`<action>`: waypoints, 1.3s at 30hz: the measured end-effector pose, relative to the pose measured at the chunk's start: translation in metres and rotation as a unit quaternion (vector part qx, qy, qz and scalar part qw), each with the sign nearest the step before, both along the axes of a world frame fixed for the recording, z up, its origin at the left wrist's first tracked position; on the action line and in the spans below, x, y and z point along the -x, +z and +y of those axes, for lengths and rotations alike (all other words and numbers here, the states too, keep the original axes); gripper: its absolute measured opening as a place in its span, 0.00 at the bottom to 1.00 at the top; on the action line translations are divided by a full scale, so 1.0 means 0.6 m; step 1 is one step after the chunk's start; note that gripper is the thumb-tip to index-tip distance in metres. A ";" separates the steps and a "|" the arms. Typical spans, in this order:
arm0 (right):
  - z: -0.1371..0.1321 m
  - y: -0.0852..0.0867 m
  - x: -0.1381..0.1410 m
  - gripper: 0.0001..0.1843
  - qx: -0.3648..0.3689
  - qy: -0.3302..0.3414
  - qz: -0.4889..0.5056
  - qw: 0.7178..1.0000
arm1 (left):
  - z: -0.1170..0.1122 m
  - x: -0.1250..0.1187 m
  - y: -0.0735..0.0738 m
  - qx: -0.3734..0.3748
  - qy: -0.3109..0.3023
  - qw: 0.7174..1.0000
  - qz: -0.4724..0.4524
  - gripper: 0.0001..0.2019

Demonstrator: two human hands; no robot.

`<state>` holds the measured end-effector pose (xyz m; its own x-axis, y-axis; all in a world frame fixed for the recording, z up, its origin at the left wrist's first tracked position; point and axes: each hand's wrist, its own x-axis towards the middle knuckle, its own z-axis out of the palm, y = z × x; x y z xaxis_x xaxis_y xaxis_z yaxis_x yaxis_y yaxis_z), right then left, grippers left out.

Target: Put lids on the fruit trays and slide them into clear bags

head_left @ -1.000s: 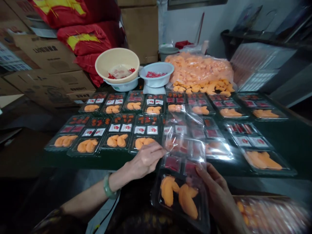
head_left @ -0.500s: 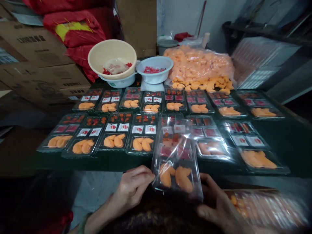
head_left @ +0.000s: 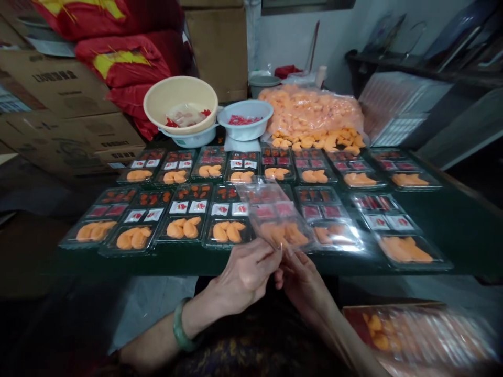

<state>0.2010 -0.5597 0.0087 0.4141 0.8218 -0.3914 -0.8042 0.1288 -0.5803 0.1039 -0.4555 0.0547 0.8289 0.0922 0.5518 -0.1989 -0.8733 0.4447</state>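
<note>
A clear plastic bag (head_left: 266, 190) wraps a compartmented tray (head_left: 283, 234) holding orange fortune-cookie-shaped pieces and red sachets. It lies tilted to the left at the near table edge, over its row. My left hand (head_left: 249, 269), with a green bangle (head_left: 181, 324) at the wrist, is closed in a pinch on the bag's near end. My right hand (head_left: 304, 280) meets it there, fingers curled on the same end of the bag; its fingertips are partly hidden. Directly right stands another bagged tray (head_left: 328, 222), shining under the light.
Several filled trays (head_left: 188, 212) stand in two rows on the dark green table (head_left: 165, 266). Behind are a cream basin (head_left: 181, 89), a blue basin (head_left: 255, 110) and a large bag of orange pieces (head_left: 314, 110). A box of packed trays (head_left: 416, 335) sits low at right.
The bagged tray has moved away from me and down toward the table row, turning to the left. My hands have come together at its near end; the right hand moved left.
</note>
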 end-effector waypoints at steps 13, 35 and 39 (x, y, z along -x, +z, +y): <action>0.076 0.012 0.036 0.15 -0.012 0.004 0.086 0.996 | 0.044 0.039 0.005 -0.007 0.054 0.997 -0.062 0.09; 0.115 0.024 0.048 0.16 -0.110 0.055 -0.254 0.959 | 0.087 0.022 0.000 0.822 0.034 0.567 0.038 0.22; 0.080 0.028 0.016 0.17 -0.069 0.191 -0.310 0.929 | 0.084 0.012 0.004 0.837 0.025 0.545 0.035 0.16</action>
<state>0.1911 -0.5119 0.0254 0.1932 0.9797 -0.0544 -0.3237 0.0114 -0.9461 0.0967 -0.4053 0.0574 0.8163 0.4411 -0.3731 -0.1244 0.7648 0.6321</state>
